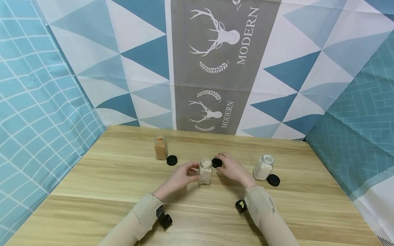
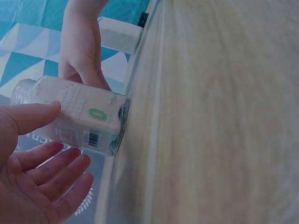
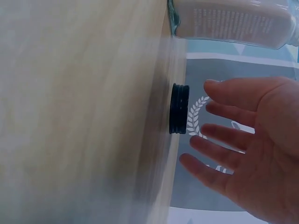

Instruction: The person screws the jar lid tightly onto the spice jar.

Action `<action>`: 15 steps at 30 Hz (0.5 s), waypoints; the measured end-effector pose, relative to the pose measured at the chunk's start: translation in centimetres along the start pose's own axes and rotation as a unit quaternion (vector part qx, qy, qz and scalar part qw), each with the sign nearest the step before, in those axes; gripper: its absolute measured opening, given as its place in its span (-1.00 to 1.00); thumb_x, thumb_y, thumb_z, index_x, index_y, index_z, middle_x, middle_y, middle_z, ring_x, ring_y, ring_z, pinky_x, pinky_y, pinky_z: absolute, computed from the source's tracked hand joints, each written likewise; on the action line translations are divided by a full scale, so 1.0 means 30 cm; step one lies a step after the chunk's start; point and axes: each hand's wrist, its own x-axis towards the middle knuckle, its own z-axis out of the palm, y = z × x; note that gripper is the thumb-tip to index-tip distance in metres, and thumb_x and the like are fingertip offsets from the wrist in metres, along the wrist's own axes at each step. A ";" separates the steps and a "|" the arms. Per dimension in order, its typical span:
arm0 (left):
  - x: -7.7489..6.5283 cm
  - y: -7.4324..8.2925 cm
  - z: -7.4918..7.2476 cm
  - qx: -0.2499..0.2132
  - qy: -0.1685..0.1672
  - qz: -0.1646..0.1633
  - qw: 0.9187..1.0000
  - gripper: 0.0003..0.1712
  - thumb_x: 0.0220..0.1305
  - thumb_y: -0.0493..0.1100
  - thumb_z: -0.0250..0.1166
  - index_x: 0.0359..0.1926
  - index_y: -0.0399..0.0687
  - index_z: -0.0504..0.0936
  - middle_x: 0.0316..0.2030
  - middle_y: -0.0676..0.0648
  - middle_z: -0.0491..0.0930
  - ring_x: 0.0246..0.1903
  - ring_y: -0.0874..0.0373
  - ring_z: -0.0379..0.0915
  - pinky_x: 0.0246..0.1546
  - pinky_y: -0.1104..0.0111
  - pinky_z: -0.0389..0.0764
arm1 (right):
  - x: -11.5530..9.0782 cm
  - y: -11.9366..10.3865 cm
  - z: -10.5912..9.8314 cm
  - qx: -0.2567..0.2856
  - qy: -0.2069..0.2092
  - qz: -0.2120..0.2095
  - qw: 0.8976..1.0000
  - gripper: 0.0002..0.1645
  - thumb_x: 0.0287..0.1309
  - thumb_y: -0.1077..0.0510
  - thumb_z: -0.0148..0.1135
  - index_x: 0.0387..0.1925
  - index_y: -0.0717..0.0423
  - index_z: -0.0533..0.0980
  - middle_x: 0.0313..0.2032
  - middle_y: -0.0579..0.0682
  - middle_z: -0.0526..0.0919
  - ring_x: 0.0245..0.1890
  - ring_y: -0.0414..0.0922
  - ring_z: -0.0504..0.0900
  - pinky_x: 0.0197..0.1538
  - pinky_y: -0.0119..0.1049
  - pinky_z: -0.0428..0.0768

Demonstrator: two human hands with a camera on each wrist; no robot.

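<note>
A glass jar of pale powder (image 1: 205, 172) stands uncapped and upright in the middle of the table. My left hand (image 1: 185, 174) is at its left side, the thumb along the glass and the fingers spread loosely behind it. In the left wrist view the jar (image 2: 79, 114) shows a green mark and a barcode. Just right of the jar, a black lid (image 1: 217, 163) lies flat on the table. Over that lid hovers my right hand (image 1: 231, 167), fingers parted. The right wrist view shows a gap between the lid (image 3: 179, 108) and the fingertips (image 3: 211, 87).
At the back left stands an open jar of orange powder (image 1: 161, 148) with a black lid (image 1: 172, 160) beside it. To the right are an open jar of white powder (image 1: 263, 168) and another black lid (image 1: 273, 180). Patterned cloth (image 1: 147, 61) hangs behind the wooden table (image 1: 197, 218).
</note>
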 end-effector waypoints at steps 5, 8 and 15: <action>0.002 -0.005 0.001 -0.008 -0.003 -0.004 1.000 -0.50 0.11 -0.09 0.30 0.06 -0.16 0.46 0.00 -0.14 0.52 -0.06 0.01 0.49 -0.04 0.23 0.51 | 0.017 0.014 0.008 0.001 -0.014 -0.014 1.000 -0.43 0.10 0.21 0.18 0.17 0.26 0.34 0.22 0.27 0.28 0.23 0.16 0.25 0.26 0.03 0.22; 0.003 -0.006 -0.001 -0.015 -0.006 -0.005 1.000 -0.50 0.10 -0.09 0.30 0.06 -0.16 0.46 -0.01 -0.14 0.53 -0.07 0.02 0.49 -0.05 0.23 0.51 | 0.026 0.018 0.011 0.017 -0.018 -0.024 0.999 -0.45 0.12 0.20 0.15 0.17 0.24 0.33 0.24 0.25 0.27 0.25 0.15 0.23 0.27 0.04 0.18; 0.010 -0.014 -0.005 -0.029 -0.009 -0.006 1.000 -0.49 0.07 -0.11 0.33 0.04 -0.20 0.46 -0.02 -0.16 0.53 -0.08 -0.03 0.50 -0.06 0.20 0.52 | 0.033 0.022 0.014 0.012 -0.037 -0.041 0.998 -0.48 0.10 0.27 0.13 0.14 0.27 0.36 0.22 0.30 0.28 0.22 0.19 0.26 0.25 0.05 0.21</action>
